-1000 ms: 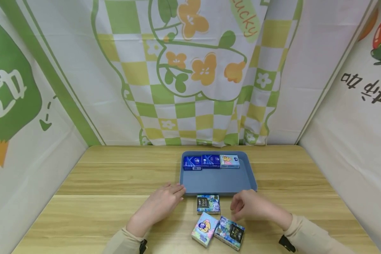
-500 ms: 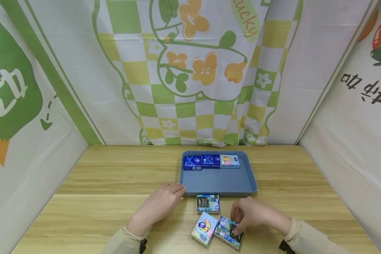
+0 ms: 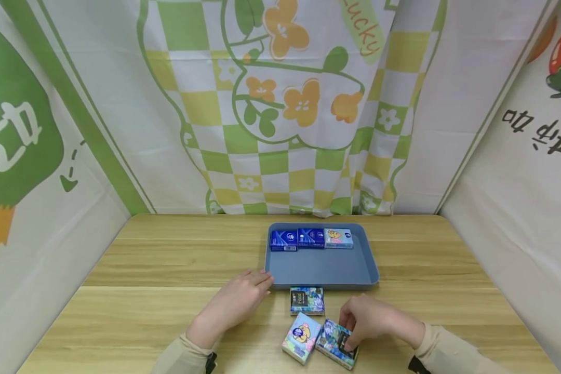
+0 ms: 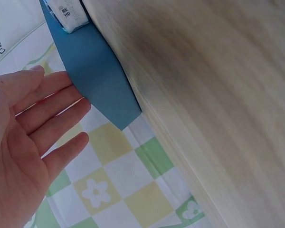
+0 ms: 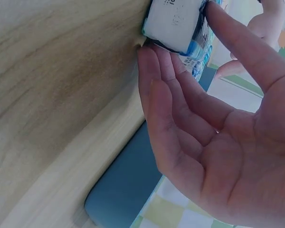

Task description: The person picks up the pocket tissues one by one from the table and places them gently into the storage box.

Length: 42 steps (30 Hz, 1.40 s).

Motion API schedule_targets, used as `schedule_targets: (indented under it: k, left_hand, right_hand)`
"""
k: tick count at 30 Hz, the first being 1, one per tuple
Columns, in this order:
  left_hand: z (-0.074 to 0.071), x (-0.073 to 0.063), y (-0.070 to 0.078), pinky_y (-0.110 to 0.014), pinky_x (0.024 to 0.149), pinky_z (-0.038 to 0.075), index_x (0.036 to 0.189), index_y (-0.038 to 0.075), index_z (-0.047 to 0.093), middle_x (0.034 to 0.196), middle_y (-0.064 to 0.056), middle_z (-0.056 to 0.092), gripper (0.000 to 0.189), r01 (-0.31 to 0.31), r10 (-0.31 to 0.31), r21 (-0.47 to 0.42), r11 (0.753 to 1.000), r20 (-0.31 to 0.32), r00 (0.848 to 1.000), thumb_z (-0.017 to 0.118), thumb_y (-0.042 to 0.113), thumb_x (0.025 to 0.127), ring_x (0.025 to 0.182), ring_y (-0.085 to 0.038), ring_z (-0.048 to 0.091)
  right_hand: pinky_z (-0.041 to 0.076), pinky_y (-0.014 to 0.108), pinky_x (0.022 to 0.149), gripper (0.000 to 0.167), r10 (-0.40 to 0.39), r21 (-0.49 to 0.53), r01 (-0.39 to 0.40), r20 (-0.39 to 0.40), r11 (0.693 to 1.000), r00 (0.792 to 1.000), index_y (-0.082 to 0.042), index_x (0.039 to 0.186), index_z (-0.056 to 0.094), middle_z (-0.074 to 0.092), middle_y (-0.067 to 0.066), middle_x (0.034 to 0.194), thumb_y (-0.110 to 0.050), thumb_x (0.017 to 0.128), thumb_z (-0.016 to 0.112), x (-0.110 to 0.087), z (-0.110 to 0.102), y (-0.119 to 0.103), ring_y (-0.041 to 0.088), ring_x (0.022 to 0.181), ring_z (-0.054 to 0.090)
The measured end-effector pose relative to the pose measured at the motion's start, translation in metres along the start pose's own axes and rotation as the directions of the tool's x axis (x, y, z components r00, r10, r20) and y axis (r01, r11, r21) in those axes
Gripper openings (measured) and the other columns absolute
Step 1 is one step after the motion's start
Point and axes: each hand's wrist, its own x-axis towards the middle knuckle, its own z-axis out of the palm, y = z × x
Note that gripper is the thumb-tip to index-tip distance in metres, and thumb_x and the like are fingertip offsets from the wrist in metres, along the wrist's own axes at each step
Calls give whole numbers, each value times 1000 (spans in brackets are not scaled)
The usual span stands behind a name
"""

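The dark floral pack (image 3: 329, 340) lies on the bench (image 3: 177, 259) within the grip of the right hand (image 3: 374, 317), pinched between the thumb on its label and the fingers at its far side. Just left sits a light-blue pack (image 3: 301, 337); beyond, a second floral pack (image 3: 307, 301) lies by the near wall of the blue tray (image 3: 322, 266). The left hand (image 3: 240, 297) has its fingers extended, tips at the tray's near-left corner.

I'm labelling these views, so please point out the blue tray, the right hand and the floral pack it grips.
Blue tray (image 3: 324, 267): head view, bare floor.
Right hand (image 3: 370, 316): head view, back of the hand.
Floral pack (image 3: 331, 337): head view, printed top face.
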Motion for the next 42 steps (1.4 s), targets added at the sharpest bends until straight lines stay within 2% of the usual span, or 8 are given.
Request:
schedule_targets:
  k: [12,21,29,36,42]
  left_hand:
    - [1,0,-1,-43,101,50,115,5,67,118,-10,67,29,7,-7,-1,1000,-1,1000,60,21,92,112,-25,62]
    - [0,-1,0,-42,101,49,116,5,67,119,-10,67,29,15,-15,-7,1000,6,1000,59,21,93,113,-25,62]
    - [1,-1,0,-42,101,50,116,5,67,118,-9,67,29,11,-11,2,1000,2,1000,59,21,93,112,-24,62]
    - [1,0,0,-43,101,50,116,5,66,119,-9,67,30,10,-10,-3,1000,9,1000,58,22,93,113,-25,62]
    - [2,0,-1,-43,101,50,117,5,66,119,-9,67,30,1,-1,4,1000,3,1000,58,22,93,112,-25,62]
  right_hand:
    - [45,23,61,26,114,-14,-113,69,993,991,-8,84,63,59,-1,78,-8,67,83,5,0,-9,11,69,50]
    - [44,24,62,25,159,-15,-158,94,987,983,-8,85,62,57,0,78,-6,69,81,7,-1,-11,13,70,49]
    - [43,23,61,23,154,-14,-154,110,988,982,-8,85,63,56,-1,77,-8,71,81,7,0,-10,12,69,48]
    - [38,21,57,19,148,-25,-146,114,989,982,-11,78,65,56,-3,71,-9,69,81,6,-1,-9,11,65,46]
    - [39,20,56,18,136,-24,-134,107,991,985,-10,77,66,56,-3,70,-9,69,81,7,-2,-8,10,64,46]
